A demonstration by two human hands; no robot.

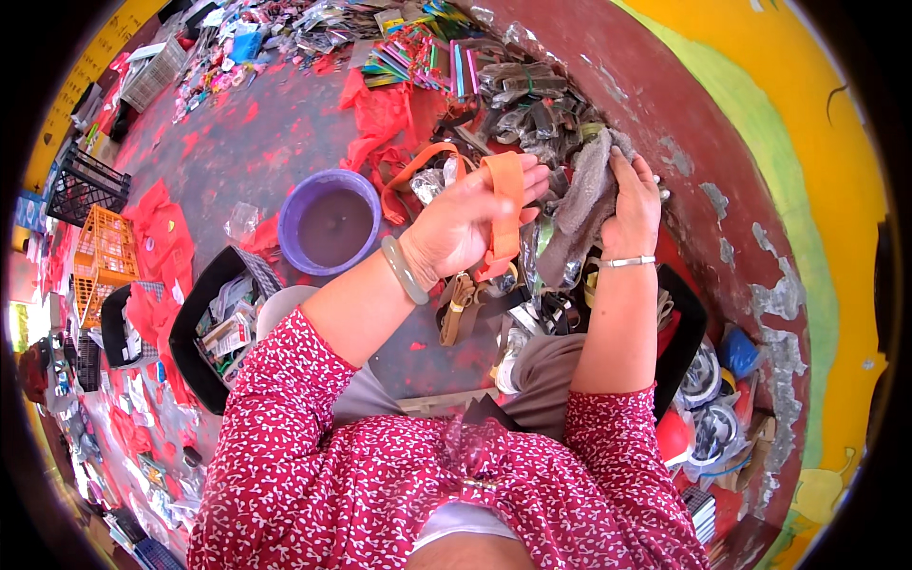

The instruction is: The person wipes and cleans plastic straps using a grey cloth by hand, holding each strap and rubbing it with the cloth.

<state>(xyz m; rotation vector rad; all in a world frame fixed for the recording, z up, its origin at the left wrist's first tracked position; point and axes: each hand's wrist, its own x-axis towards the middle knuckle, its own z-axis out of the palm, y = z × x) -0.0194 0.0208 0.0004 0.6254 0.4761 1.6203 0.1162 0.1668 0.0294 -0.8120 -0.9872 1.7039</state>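
I see the left hand (464,214) holding a strap (507,185), a basin (293,249) left of its fingers; the right hand (631,211) touches a rag (581,195), grip unclear.

The strap (504,204) has the basin (288,228) to its left and the cloth (581,195) (nearer the wall (655,90)) to its right.

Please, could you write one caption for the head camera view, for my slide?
The left hand holds an orange strap, the right hand touches grey cloth; a purple basin stands nearby.
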